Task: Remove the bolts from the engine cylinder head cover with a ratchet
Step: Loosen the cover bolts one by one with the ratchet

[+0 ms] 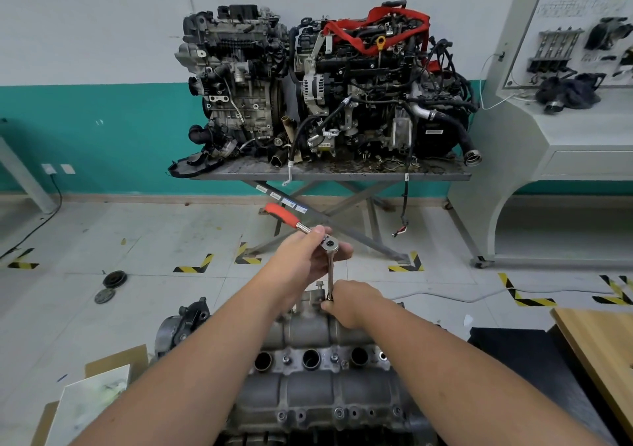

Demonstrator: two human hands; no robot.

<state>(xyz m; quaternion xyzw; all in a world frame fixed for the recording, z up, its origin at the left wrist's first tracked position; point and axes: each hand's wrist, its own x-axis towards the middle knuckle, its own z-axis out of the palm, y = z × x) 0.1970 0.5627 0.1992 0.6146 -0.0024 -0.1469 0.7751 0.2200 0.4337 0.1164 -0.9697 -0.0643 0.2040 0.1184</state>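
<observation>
Head view: the left hand grips the head of the chrome, red-handled ratchet; the right hand pinches its extension low down, apparently on a bolt, at the far edge of the grey cast-metal cylinder head cover. No writing is legible.

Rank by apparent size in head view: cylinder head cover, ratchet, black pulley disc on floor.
1. cylinder head cover, though nearness to the camera inflates it
2. ratchet
3. black pulley disc, farther away, so true size unsure

red-handled ratchet, grey cylinder head cover, yellow-black floor markings
</observation>
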